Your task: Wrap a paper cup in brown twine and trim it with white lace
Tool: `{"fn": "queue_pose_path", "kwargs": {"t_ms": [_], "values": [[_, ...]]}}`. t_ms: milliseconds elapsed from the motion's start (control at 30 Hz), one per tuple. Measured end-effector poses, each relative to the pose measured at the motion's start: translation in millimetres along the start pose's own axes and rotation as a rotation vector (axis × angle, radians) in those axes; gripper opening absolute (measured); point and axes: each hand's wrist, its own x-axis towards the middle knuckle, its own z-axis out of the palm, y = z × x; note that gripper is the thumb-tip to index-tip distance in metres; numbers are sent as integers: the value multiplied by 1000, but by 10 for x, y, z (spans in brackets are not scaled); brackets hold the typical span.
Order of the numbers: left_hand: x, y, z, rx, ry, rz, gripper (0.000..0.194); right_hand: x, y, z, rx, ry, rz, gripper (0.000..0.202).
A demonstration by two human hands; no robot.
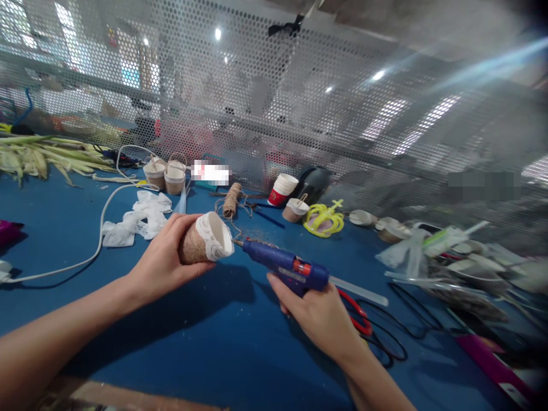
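Note:
My left hand is wrapped round a twine-covered paper cup, tilted so that its open mouth faces right. White lace runs round the cup's rim. In my right hand is a blue hot glue gun, a clear glue stick poking out of its back. The gun's nozzle points left, close to the lace edge; whether they touch, I cannot tell. Behind the cup lies a spool of twine, its loose strand trailing near the nozzle.
Two small twine baskets stand behind white lace pieces at left. Stacked cups, a yellow crown-shaped item and scissors sit at the back. Bags and cups clutter the right; a red-handled tool and black cable lie nearer.

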Motion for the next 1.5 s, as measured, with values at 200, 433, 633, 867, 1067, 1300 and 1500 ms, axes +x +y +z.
{"fn": "queue_pose_path", "kwargs": {"t_ms": [200,433,633,867,1067,1300,1500], "values": [[7,-16,3,-3,18,-1,56,3,-114,30,48,15,151,19],[-3,-7,59,-386,-53,-165,56,50,-159,94,661,-106,415,27],[-48,88,82,-699,-184,-284,60,125,-87,206,1124,-150,571,21],[-63,128,120,-739,-157,-296,62,134,-76,287,1413,-160,686,13],[-72,108,131,-706,-137,-285,60,129,-96,322,1460,-176,746,10],[-73,87,143,-779,-146,-315,62,96,-80,342,1241,-204,626,22],[-63,46,153,-722,-140,-325,63,66,-108,279,647,-40,453,29]]}}
